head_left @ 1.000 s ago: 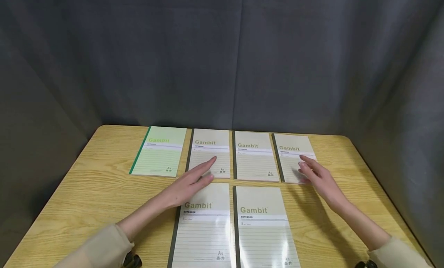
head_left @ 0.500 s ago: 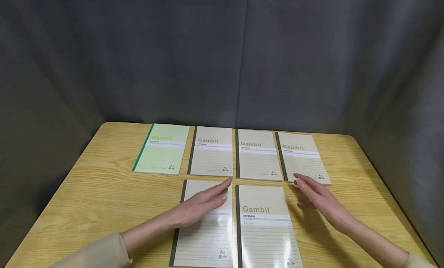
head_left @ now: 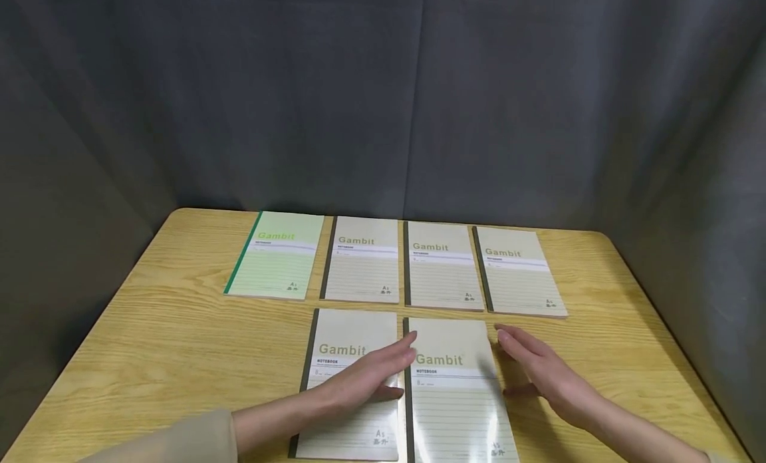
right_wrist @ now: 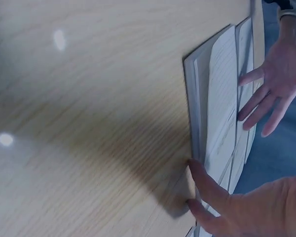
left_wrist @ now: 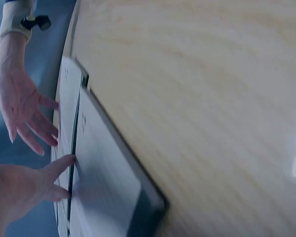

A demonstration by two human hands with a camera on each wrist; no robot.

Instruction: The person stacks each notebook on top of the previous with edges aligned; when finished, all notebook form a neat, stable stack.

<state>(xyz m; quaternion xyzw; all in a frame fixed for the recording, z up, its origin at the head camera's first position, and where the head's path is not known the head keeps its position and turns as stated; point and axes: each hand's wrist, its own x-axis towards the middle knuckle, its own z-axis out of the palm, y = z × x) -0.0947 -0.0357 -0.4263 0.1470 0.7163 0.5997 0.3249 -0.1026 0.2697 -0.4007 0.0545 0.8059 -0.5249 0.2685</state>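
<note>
In the head view two pale Gambit notebooks with dark spines lie side by side at the front. Over the front left notebook [head_left: 347, 423] reaches my left hand [head_left: 353, 386], its extended fingertips at the spine of the front right notebook [head_left: 455, 410]. My right hand [head_left: 553, 380] is beside that notebook's right edge, fingers loosely bent and holding nothing. The right wrist view has the right fingertips [right_wrist: 200, 170] close against the notebook's edge; firm contact is hard to tell. In the left wrist view, the left fingers [left_wrist: 56, 168] are by the gap between the notebooks.
Behind lies a row of notebooks: a green one [head_left: 278, 257] at the left, then three pale ones, at left [head_left: 362, 270], centre [head_left: 443, 277] and right [head_left: 520, 280]. They rest on a wooden table [head_left: 179, 330]. A dark grey curtain [head_left: 383, 104] hangs around it.
Both hands have come down toward the front right notebook. The left hand has moved right and nearer from the back row; the right hand has drawn back from the rear right notebook.
</note>
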